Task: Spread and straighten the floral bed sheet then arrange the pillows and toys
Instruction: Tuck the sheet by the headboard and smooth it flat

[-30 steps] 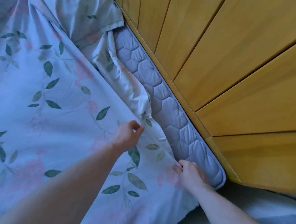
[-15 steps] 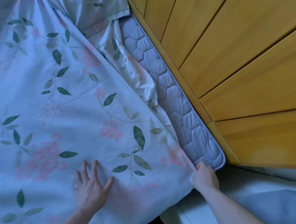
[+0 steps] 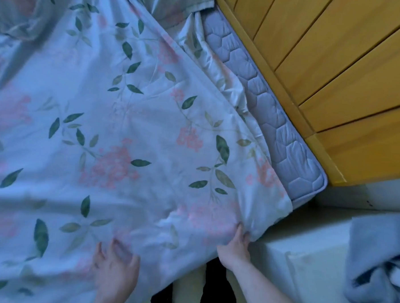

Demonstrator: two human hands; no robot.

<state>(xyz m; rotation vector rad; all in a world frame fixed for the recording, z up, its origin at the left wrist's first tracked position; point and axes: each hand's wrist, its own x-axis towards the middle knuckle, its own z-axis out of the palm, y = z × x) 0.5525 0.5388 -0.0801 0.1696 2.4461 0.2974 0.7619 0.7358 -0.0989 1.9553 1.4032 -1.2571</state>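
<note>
Right hand (image 3: 234, 247) pinches floral sheet (image 3: 135, 129) edge; left hand (image 3: 115, 269) seemingly flat

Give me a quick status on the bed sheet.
Left hand flat on floral sheet. Right hand pinches its edge. Mattress strip uncovered beside wooden panels.

Wooden panelling (image 3: 338, 66) tight against mattress (image 3: 276, 132)

One view only, worn on the head, looking steeply down and forward over the near edge of the bed. It sits close: the floral bed sheet (image 3: 116, 128) fills the left and centre of the frame, both forearms enter from the bottom edge, and the wooden panels (image 3: 338, 66) slant across the upper right. Wide-angle lens, so straight lines bow.
</note>
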